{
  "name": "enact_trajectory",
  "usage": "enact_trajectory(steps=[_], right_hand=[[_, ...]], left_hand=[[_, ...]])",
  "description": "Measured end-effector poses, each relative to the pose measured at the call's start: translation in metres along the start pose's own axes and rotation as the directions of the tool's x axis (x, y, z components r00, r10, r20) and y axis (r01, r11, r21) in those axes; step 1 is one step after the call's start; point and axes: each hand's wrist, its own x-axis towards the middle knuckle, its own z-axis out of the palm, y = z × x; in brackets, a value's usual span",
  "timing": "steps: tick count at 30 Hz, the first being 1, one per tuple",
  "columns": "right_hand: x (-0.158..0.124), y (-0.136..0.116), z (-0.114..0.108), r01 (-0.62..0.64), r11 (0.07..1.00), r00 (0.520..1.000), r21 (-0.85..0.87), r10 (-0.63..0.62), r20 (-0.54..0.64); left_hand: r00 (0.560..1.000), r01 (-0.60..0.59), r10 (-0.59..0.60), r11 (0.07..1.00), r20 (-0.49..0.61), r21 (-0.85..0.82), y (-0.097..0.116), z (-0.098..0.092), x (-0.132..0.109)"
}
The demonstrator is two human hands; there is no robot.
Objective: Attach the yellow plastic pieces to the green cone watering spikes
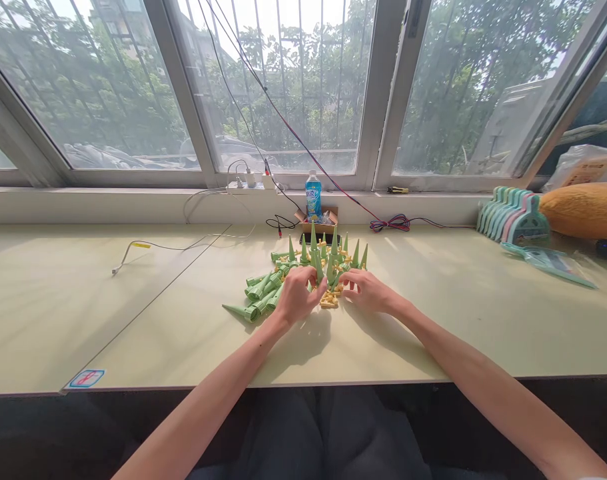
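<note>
The left hand [298, 293] is pinching a green cone [318, 263] mid-desk, its base hiding behind the fingers; the right hand [367, 291] is curling near yellow pieces [329, 301], its hold remaining unclear. The desk [473, 320] is extending to either side.

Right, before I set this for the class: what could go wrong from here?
1. The upright green cones stand crowded close to the left hand and right hand, so a stray knuckle might topple several.
2. The small yellow pieces lie loose between the hands and might get scattered.
3. The green cones lying on their sides are round and piled loosely, so a nudge from the left forearm could perhaps set some rolling.
</note>
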Motion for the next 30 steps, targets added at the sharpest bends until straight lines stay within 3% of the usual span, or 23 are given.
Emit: enact_trajectory(steps=[22, 30], right_hand=[[0.003, -0.001, 0.018, 0.013, 1.000, 0.999, 0.020, -0.013, -0.029], [0.003, -0.003, 0.018, 0.030, 0.999, 0.993, 0.040, -0.025, -0.115]], left_hand=[[0.992, 0.065, -0.066, 0.998, 0.108, 0.012, 0.000, 0.001, 0.000], [0.987, 0.101, -0.099, 0.995, 0.124, -0.004, -0.003, 0.000, 0.000]])
